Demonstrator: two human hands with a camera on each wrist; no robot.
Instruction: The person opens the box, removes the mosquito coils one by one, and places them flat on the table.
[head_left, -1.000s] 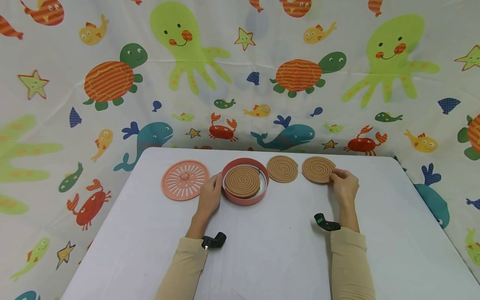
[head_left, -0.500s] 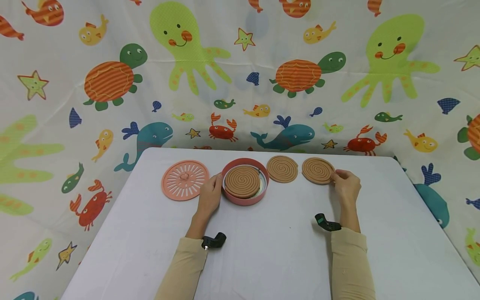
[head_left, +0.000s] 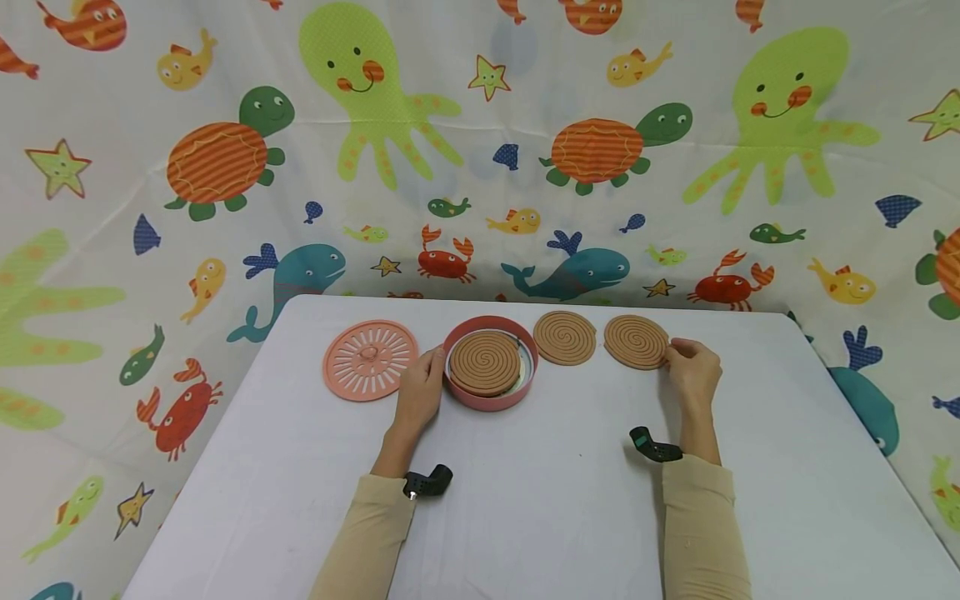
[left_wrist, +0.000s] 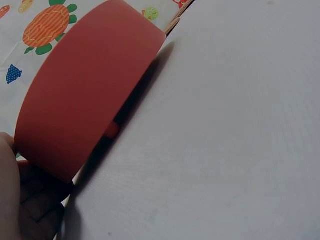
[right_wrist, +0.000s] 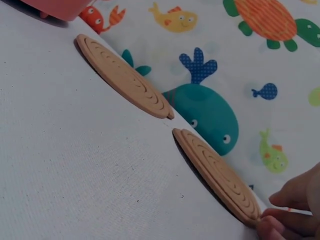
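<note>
Sea-animal-print cloth [head_left: 472, 150] behind white worktop [head_left: 555, 517]. Left hand [head_left: 421, 387] clamped on red round dish [head_left: 487, 403], brown spiral coil [head_left: 485, 362] inside. Pink slotted lid [head_left: 370, 354] to left. Rightward: near tan coil [head_left: 565, 338], far tan coil [head_left: 636, 342]; right hand [head_left: 693, 367] at latter's right edge, pinching or not, cannot tell.

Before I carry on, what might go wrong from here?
The right hand touches the edge of the rightmost coil, so lifting there might snap it. The left hand holds the red dish, so a jerk could shift the coil inside. The slotted lid lies close by that hand and might get knocked.
</note>
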